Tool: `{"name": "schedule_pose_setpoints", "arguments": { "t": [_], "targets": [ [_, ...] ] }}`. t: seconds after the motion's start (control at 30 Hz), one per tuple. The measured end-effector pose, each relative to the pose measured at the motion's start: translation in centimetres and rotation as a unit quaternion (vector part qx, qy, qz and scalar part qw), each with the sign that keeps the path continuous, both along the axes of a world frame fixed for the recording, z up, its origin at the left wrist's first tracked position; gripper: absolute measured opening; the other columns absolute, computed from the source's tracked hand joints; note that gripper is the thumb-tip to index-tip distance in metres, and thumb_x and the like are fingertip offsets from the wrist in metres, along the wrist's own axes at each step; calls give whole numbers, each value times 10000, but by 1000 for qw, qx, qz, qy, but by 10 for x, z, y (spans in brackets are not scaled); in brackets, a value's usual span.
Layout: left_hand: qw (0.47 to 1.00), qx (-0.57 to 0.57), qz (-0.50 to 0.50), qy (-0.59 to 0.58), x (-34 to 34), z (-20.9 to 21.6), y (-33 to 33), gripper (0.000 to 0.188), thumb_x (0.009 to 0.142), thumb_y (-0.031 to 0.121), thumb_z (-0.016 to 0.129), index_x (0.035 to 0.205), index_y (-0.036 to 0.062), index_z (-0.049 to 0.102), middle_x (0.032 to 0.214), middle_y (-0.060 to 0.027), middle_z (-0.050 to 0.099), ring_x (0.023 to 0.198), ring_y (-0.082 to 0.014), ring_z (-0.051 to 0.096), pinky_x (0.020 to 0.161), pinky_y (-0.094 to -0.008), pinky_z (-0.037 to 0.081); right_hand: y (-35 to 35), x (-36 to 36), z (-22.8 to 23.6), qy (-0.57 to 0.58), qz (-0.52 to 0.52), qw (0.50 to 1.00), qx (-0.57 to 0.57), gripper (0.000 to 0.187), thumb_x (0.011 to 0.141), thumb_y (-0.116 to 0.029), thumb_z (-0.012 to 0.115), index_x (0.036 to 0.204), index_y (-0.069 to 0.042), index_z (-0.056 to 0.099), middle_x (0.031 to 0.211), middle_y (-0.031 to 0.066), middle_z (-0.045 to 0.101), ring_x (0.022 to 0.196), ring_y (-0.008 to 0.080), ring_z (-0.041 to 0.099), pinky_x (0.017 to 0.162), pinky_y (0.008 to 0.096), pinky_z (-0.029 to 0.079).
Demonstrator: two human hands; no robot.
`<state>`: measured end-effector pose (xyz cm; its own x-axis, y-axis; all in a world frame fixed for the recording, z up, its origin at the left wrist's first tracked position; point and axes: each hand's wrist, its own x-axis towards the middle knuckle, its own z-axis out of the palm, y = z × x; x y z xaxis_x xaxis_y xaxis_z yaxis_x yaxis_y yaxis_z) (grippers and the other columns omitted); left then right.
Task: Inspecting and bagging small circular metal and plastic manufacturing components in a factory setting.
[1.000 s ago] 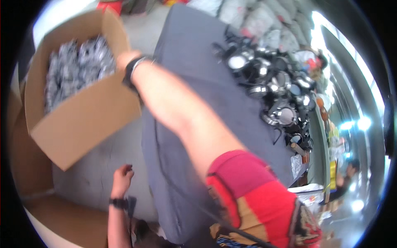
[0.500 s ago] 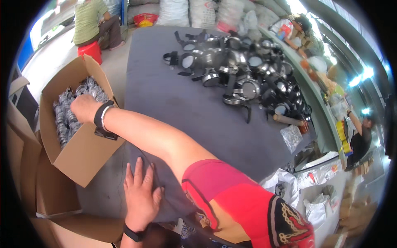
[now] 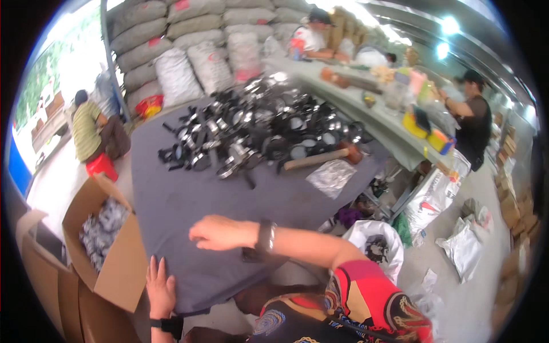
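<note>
Centrally in the head view, the person's two hands are shown well apart from each other. The right hand [image 3: 220,232] hovers over the near part of the cloth-covered worktop [image 3: 189,197], its fingers loosely curled; whether they enclose anything cannot be told. The left hand [image 3: 160,287] is flat and open, fingers extended, at the worktop's near left edge; whether it presses on the cloth cannot be told. Just beside it, to the left, stands an open cardboard box [image 3: 123,266], tilted in the view and containing grey wrapped pieces [image 3: 103,231]. Beyond the right hand, a heap of black-and-silver strapped pieces [image 3: 234,134] with round faces covers the far side of the worktop. At the heap's near right margin lie a wooden-handled tool [image 3: 317,159] and, just beside it, a clear plastic bag [image 3: 332,178]. Right of the worktop, a white sack [image 3: 390,235] holds dark items. Upper left, a co-worker [image 3: 88,128] sits on a red stool [image 3: 103,167]; behind the heap, stacked sacks [image 3: 191,26] line the background.
</note>
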<state>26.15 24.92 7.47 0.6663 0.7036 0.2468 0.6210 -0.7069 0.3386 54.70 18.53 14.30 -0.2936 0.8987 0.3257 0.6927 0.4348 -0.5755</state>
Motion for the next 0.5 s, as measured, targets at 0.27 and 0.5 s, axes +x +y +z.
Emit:
{"name": "schedule_pose_setpoints", "arguments": {
  "t": [0.27,0.5],
  "targets": [
    [998,1,25,56,2,0,-3,532,870,225,455,1369,57,378,1460,-198,268,1284,-412,309,1065,-483,250,-124,99,8,100,-213,972,-2,246,768,-147,596,962,3,628,854,163,664,768,291,643,693,365,499],
    [996,-3,37,87,9,5,-4,503,941,300,382,1395,87,349,1467,-196,259,1295,-404,303,1077,-459,243,-157,133,-16,209,-275,938,-33,210,808,-99,610,992,1,629,866,127,679,776,197,654,697,305,504]
  ]
}}
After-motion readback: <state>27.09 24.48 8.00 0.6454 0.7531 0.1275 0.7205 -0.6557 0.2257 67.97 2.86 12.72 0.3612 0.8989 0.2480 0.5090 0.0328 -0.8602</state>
